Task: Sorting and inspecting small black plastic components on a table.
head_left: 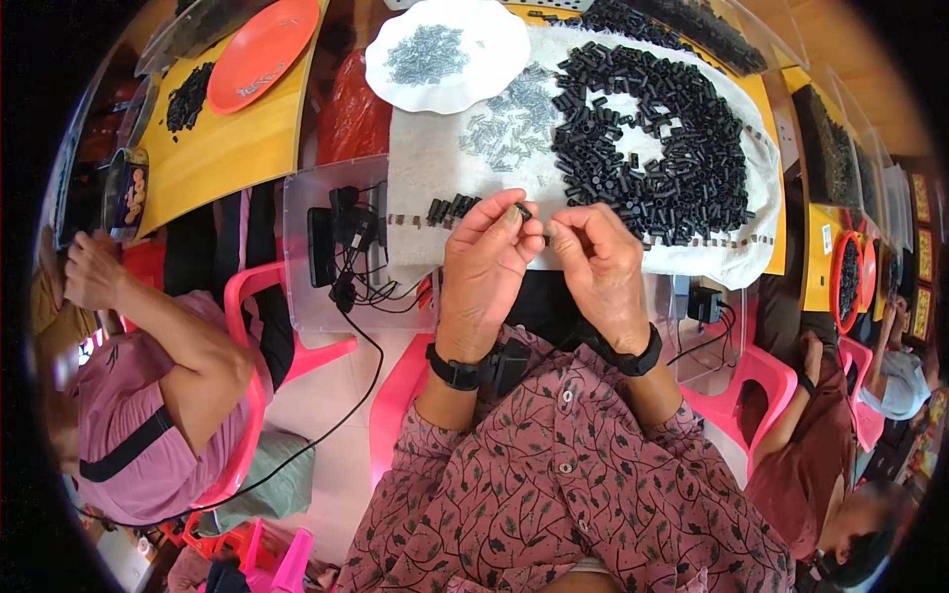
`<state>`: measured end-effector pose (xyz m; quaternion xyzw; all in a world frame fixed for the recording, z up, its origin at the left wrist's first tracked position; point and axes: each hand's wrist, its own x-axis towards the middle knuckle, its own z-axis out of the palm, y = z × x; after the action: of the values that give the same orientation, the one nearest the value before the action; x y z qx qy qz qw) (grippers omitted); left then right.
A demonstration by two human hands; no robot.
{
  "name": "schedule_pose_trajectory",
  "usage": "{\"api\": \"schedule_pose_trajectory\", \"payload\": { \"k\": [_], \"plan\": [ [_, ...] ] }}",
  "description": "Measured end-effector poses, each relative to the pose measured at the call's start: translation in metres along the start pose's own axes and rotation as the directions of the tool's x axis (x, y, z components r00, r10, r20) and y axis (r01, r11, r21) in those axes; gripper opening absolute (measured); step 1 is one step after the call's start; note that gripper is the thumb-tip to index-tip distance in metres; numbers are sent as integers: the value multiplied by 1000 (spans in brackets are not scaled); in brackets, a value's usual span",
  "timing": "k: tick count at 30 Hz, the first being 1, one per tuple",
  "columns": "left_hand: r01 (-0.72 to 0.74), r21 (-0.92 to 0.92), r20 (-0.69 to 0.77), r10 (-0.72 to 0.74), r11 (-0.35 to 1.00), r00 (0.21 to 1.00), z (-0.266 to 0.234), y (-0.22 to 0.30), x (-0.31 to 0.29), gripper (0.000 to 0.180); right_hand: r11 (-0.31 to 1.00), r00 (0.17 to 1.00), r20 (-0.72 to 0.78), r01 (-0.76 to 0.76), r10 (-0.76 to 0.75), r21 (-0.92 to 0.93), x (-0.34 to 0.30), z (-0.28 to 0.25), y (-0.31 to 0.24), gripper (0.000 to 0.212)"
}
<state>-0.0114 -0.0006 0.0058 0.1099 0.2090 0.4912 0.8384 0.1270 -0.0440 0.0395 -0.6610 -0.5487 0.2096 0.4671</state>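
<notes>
My left hand (481, 265) pinches a small black tube (523, 211) between thumb and fingertips above the table's front edge. Close beside it, my right hand (608, 272) has thumb and forefinger pressed together; whatever they hold is too small to make out. A cream cloth (425, 163) covers the tabletop ahead. On it lies a large heap of black tubes (583, 158), with a gap in its middle. Several small clear pieces (502, 133) are scattered left of the heap, and more sit in a white scalloped plate (395, 91). A short row of black tubes (450, 209) rests left of my left hand.
A clear plastic bin (297, 257) with black cables stands at the table's left. Further left, an orange plate (287, 35) rests on a yellow table (252, 124). People sit on both sides on pink chairs (237, 385). A black cable (371, 385) hangs toward the floor.
</notes>
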Motion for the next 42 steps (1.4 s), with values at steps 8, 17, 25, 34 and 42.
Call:
{"api": "schedule_pose_trajectory", "payload": {
  "k": [8,17,25,34,42],
  "plan": [
    [6,36,7,-7,999,1000,-2,3,1,24,1000,1000,-23,-9,9,-30,7,-16,3,5],
    [10,67,0,-10,998,1000,1,2,2,25,971,980,-193,-5,-42,-240,36,-56,33,7],
    [16,89,-10,-15,996,1000,0,1,4,24,895,981,-84,122,-174,-429,46,-62,45,16],
    [-2,100,-6,2,995,1000,3,1,7,24,894,968,-156,111,-197,-435,63,-88,65,33],
    [7,104,9,-8,995,1000,2,0,7,26,976,969,-243,-7,-47,-219,51,-91,48,24]
  ]
}}
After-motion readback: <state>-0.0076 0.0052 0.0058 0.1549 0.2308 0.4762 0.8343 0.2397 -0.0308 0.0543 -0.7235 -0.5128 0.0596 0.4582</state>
